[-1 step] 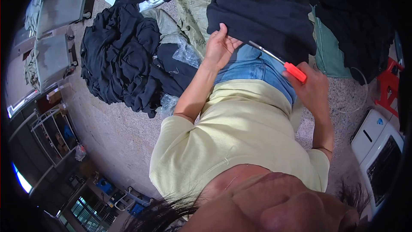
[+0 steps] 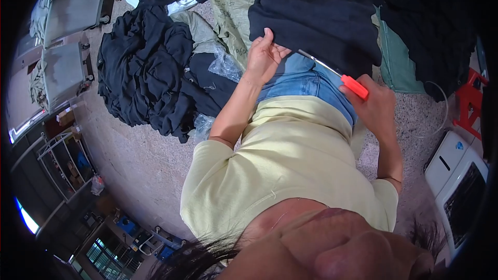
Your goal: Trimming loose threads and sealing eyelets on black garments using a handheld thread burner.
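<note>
A black garment (image 2: 316, 15) with a ribbed part lies spread over my lap, on top of blue jeans (image 2: 295, 80). At its near left edge, my left hand (image 2: 265, 57) grips the cloth; the thumb points up along the edge and the other fingers are partly hidden under it. My right hand (image 2: 374, 105) is closed around the red handle of a slim tool (image 2: 355, 87) with a thin metal shaft. The shaft points up and left, its tip close to the garment's near edge and the left fingertips. Its exact kind I cannot make out.
A big heap of black garments (image 2: 148, 67) lies on the floor at left, beside clear plastic (image 2: 224, 65) and an olive sack (image 2: 238, 10). More dark cloth (image 2: 425, 15) and a green sheet (image 2: 397, 57) are at right, with a red stool (image 2: 471, 105) and a white appliance (image 2: 451, 176).
Both hands and the red-handled tool have shifted very slightly to the left. The grips look the same.
</note>
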Demonstrator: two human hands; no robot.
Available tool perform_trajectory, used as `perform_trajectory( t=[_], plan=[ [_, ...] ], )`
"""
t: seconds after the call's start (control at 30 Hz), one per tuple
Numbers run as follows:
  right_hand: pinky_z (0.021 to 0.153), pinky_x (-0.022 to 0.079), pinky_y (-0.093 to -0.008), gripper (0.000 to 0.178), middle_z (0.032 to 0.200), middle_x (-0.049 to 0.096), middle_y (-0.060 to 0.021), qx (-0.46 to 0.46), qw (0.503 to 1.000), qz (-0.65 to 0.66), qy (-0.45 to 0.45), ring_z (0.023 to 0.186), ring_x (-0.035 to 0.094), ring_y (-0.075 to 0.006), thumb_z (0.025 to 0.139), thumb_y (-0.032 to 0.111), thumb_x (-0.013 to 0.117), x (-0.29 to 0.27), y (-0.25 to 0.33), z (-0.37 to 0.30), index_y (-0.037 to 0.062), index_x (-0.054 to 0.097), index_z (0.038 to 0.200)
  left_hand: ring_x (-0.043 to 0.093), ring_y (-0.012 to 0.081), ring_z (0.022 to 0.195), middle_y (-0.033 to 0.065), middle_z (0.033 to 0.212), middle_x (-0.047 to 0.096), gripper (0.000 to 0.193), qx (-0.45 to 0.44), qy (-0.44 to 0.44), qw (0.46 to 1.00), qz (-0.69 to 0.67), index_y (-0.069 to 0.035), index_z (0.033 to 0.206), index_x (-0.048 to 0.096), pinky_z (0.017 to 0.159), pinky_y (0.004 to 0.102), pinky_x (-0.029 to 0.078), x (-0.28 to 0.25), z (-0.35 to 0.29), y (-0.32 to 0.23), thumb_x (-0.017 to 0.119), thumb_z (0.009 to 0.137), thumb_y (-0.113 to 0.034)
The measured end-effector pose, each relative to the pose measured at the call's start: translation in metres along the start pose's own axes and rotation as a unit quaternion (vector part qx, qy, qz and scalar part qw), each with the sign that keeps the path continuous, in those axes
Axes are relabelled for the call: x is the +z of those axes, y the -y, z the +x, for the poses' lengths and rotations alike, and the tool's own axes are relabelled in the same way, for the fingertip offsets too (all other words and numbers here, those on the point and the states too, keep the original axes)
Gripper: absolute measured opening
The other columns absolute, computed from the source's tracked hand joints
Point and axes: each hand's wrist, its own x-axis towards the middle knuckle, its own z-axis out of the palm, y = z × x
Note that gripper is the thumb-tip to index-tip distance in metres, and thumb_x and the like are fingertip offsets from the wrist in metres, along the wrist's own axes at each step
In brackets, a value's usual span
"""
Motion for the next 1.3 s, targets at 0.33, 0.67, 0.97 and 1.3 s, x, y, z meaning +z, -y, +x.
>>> perform_trajectory(
  t=[0.33,0.67,0.97,1.3],
  plan=[
    [0.052,0.046,-0.0395,0.028,0.066,0.063,-0.0105,0.098,0.989,0.101,-0.050,0.060,0.064,-0.0325,0.086,0.036,0.075,-0.002,-0.016,-0.002,0.0107,0.065,0.090,0.056,0.0326,0.126,0.0204,0.134,0.057,0.057,0.065,-0.149,0.987,-0.012,0.005,0.128,0.051,0.110,0.0460,0.042,-0.002,0.048,-0.057,0.037,0.105,-0.045],
    [0.053,0.046,-0.0409,0.034,0.065,0.064,-0.0123,0.135,0.988,0.055,-0.043,0.061,0.065,-0.0341,0.086,0.041,0.074,-0.019,-0.028,-0.031,0.0090,0.063,0.087,0.068,0.0173,0.095,0.0097,0.105,0.071,0.019,-0.089,-0.012,0.974,0.210,0.004,0.109,0.067,0.093,0.0351,0.055,0.018,0.017,0.050,0.067,0.093,-0.008],
    [0.050,0.045,-0.0439,0.037,0.062,0.061,-0.0158,0.144,0.986,-0.078,0.025,0.058,0.063,-0.0373,0.084,0.042,0.075,-0.024,-0.030,-0.067,0.0078,0.061,0.082,0.069,0.0183,0.081,0.0111,0.088,0.070,0.005,-0.081,-0.073,0.978,0.175,0.005,0.087,0.068,0.083,0.0357,0.061,0.033,0.015,0.057,0.067,0.091,0.001],
    [0.052,0.048,-0.0404,0.039,0.066,0.063,-0.0138,0.140,0.987,-0.077,0.003,0.057,0.063,-0.0319,0.083,0.043,0.075,-0.021,-0.044,-0.055,0.0073,0.062,0.080,0.072,0.0248,0.075,0.0138,0.077,0.068,0.021,-0.110,-0.064,0.980,0.150,0.005,0.073,0.062,0.078,0.0384,0.062,0.035,0.011,0.031,0.066,0.092,-0.004]
  ],
)
